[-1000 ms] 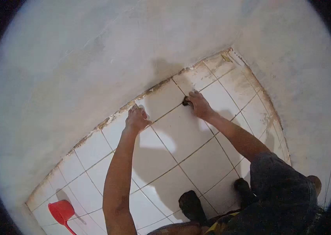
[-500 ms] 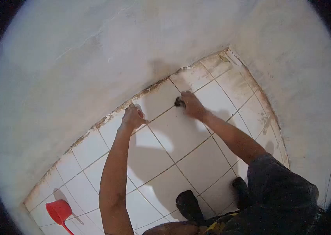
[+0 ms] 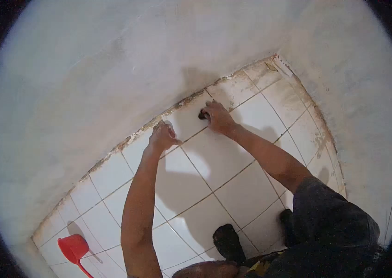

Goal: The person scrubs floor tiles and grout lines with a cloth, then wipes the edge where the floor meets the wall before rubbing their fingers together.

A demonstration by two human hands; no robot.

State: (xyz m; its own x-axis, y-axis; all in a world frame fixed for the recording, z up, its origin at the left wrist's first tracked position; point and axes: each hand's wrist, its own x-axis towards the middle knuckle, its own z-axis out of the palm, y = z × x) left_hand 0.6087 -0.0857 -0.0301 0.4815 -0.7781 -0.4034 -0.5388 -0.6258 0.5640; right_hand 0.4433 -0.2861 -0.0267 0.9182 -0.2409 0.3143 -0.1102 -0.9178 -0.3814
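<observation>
My right hand (image 3: 220, 118) is closed on a small dark scouring pad (image 3: 202, 114), pressed to the white tiled floor (image 3: 237, 185) near the foot of the wall. Its exact make is hard to see, since the fingers cover most of it. To the left, my left hand (image 3: 162, 135) rests on the tiles close to the wall's lower edge, fingers bent and thumb held apart. I see nothing clearly gripped in it.
A red dipper (image 3: 73, 248) lies on the floor at the lower left. Pale walls (image 3: 112, 83) meet the floor along a crumbling, brown-stained edge. Brown stains mark the tiles in the far right corner. My dark-shod foot (image 3: 229, 243) stands below my hands.
My right hand has shifted a little to the left and toward the wall with the scouring pad. My left hand stays at about the same spot on the floor. The view has moved slightly.
</observation>
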